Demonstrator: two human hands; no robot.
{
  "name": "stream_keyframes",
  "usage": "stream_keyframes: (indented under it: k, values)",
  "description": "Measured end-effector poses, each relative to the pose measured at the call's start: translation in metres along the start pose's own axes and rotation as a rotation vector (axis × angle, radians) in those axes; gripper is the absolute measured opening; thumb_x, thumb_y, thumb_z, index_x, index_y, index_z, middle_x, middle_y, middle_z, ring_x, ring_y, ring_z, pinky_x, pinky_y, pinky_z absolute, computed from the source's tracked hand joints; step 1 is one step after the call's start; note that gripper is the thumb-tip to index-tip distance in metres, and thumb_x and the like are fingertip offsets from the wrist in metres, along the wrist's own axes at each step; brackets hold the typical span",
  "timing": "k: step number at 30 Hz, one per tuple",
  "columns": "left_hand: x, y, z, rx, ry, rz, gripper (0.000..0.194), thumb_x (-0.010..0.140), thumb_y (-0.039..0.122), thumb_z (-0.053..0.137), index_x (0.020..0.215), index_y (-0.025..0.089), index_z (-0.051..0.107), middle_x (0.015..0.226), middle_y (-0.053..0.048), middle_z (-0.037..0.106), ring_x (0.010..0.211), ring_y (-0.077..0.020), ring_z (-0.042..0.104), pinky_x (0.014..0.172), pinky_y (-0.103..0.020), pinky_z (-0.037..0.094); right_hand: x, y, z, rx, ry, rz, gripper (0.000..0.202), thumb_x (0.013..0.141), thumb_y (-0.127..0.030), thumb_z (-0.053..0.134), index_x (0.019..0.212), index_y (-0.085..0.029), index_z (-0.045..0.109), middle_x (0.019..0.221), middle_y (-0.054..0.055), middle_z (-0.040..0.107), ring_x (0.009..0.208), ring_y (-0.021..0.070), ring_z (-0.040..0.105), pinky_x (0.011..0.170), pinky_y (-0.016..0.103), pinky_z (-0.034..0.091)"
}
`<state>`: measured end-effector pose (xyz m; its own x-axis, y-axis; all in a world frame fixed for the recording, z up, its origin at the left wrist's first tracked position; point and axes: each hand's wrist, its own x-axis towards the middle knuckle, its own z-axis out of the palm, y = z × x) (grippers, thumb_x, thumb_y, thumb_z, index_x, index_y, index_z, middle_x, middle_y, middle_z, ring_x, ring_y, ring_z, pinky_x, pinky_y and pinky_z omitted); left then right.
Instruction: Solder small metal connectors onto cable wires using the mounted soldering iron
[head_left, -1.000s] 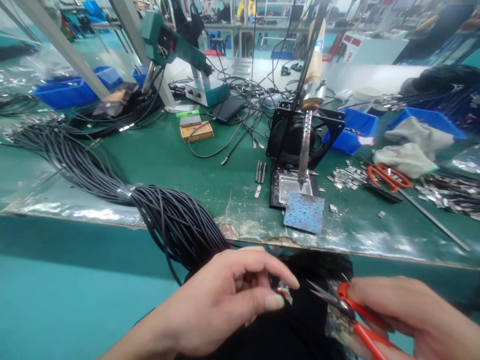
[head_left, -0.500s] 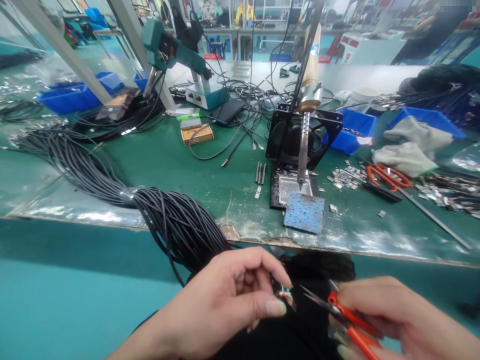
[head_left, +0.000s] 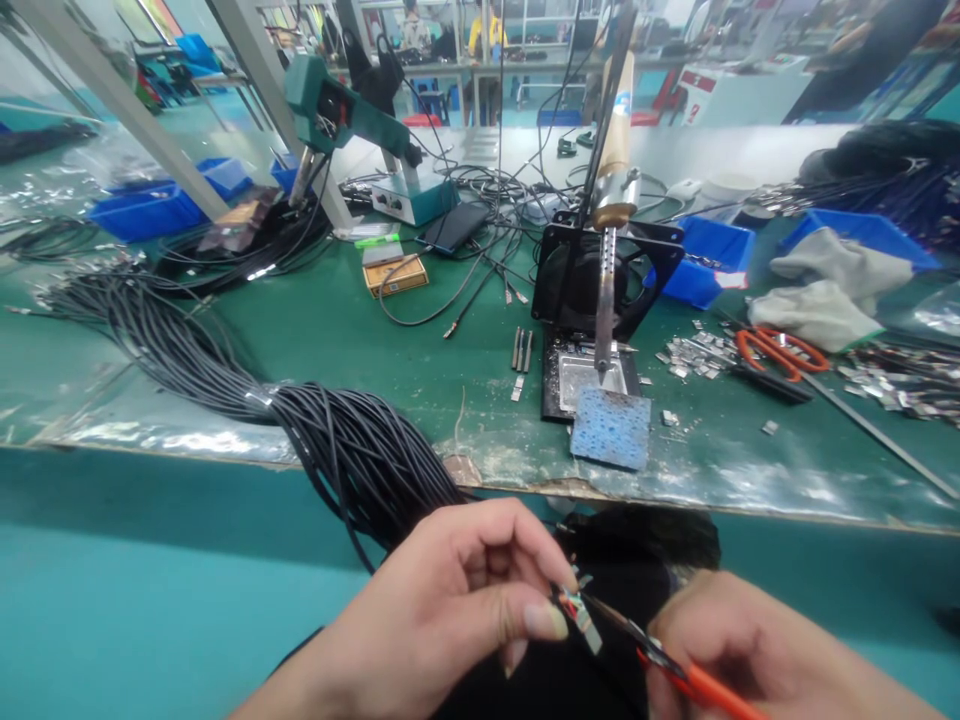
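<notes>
While the left hand (head_left: 465, 600) pinches a small metal connector (head_left: 589, 632) between thumb and index finger, with its thin coloured wires (head_left: 573, 604) showing at the fingertips, the right hand (head_left: 720, 640) grips a pair of orange-handled scissors (head_left: 660, 655). The connector sits at three o'clock from the left hand, in front of the bench (head_left: 360, 335) and over dark cloth. From the right hand the narrow blades point to ten o'clock, their tips right at the wires; whether they touch is too fine to tell. A thick bundle of black cables (head_left: 360, 450) lies at eleven o'clock from the left hand, running over the bench edge. At twelve o'clock from the connector, a blue sponge (head_left: 611, 430) lies against a small metal tray (head_left: 589, 376), and a wooden-handled soldering iron (head_left: 616, 150) hangs tip down above them, in front of a black fan (head_left: 581, 280). Toward one o'clock from the right hand lie an orange-looped tool (head_left: 780, 355) and pale gloves (head_left: 817, 300), with loose metal pieces (head_left: 694, 354) scattered nearer twelve and a blue bin (head_left: 697, 265) behind those pieces.
</notes>
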<state>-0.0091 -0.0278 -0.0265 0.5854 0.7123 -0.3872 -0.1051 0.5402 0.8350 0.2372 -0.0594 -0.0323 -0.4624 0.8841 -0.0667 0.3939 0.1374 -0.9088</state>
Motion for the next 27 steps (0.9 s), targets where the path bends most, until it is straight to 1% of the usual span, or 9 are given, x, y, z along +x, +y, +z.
stream_keyframes:
  k: [3,6,8,11,14,17,22,27]
  values:
    - [0.001,-0.001,-0.001,0.001,-0.003,-0.008,0.012,0.083,0.019,0.081,0.087,0.013,0.071,0.071,-0.001,0.067,0.056,-0.0075,0.055,0.055,-0.017,0.046,-0.003,0.004,0.000,0.072,-0.098,0.023,0.064,0.088,-0.075,0.055,0.062,-0.021,0.079,0.045,0.002,0.060,0.039,0.0101,0.053,0.036,0.015,0.045]
    - [0.001,-0.001,-0.001,0.001,-0.005,-0.008,0.013,0.083,0.021,0.081,0.087,0.013,0.071,0.071,-0.001,0.066,0.055,-0.0072,0.054,0.054,-0.017,0.045,-0.007,0.010,0.001,0.095,-0.105,0.048,0.056,0.089,-0.069,0.060,0.067,-0.022,0.080,0.049,0.002,0.062,0.042,0.0113,0.056,0.037,0.016,0.046]
    - [0.002,0.000,-0.001,0.000,-0.013,-0.004,0.014,0.084,0.022,0.080,0.087,0.013,0.071,0.072,-0.001,0.066,0.055,-0.0074,0.054,0.054,-0.018,0.045,-0.009,0.014,0.002,0.094,-0.120,0.060,0.054,0.089,-0.068,0.060,0.070,-0.022,0.081,0.053,0.003,0.066,0.045,0.0122,0.059,0.039,0.016,0.048]
    - [0.002,0.000,-0.001,0.001,-0.027,0.004,0.015,0.084,0.023,0.080,0.087,0.013,0.070,0.071,-0.001,0.063,0.055,-0.0078,0.053,0.053,-0.018,0.045,-0.008,0.016,0.005,0.078,-0.141,0.084,0.057,0.088,-0.070,0.059,0.072,-0.021,0.081,0.059,0.006,0.070,0.049,0.0131,0.063,0.042,0.017,0.051]
    - [0.002,0.000,-0.002,0.009,-0.038,0.003,0.017,0.085,0.026,0.079,0.088,0.013,0.070,0.071,-0.001,0.063,0.055,-0.0079,0.054,0.054,-0.018,0.043,-0.005,0.015,0.006,0.063,-0.148,0.084,0.063,0.087,-0.075,0.055,0.068,-0.020,0.080,0.056,0.006,0.068,0.047,0.0127,0.061,0.040,0.016,0.049]
    - [0.001,0.000,-0.002,0.022,-0.048,0.008,0.018,0.087,0.028,0.079,0.089,0.013,0.069,0.071,0.000,0.062,0.055,-0.0078,0.053,0.054,-0.018,0.043,-0.004,0.011,0.007,0.044,-0.148,0.058,0.060,0.089,-0.071,0.056,0.065,-0.020,0.078,0.051,0.003,0.065,0.045,0.0118,0.058,0.039,0.016,0.047]
    - [0.001,-0.001,-0.002,0.051,-0.045,0.002,0.020,0.089,0.031,0.077,0.091,0.014,0.067,0.070,0.000,0.060,0.055,-0.0074,0.053,0.054,-0.017,0.042,-0.003,0.014,0.011,-0.063,-0.077,-0.033,0.042,0.091,-0.052,0.066,0.064,-0.021,0.074,0.050,-0.001,0.060,0.044,0.0106,0.055,0.040,0.016,0.045]
    - [0.003,-0.001,-0.002,0.065,-0.051,0.001,0.022,0.090,0.034,0.076,0.092,0.015,0.065,0.067,0.002,0.058,0.050,-0.0063,0.053,0.050,-0.016,0.042,-0.004,0.028,0.021,-0.232,-0.064,-0.176,0.043,0.100,-0.044,0.052,0.067,-0.020,0.065,0.055,-0.002,0.059,0.047,0.0094,0.052,0.046,0.019,0.042]
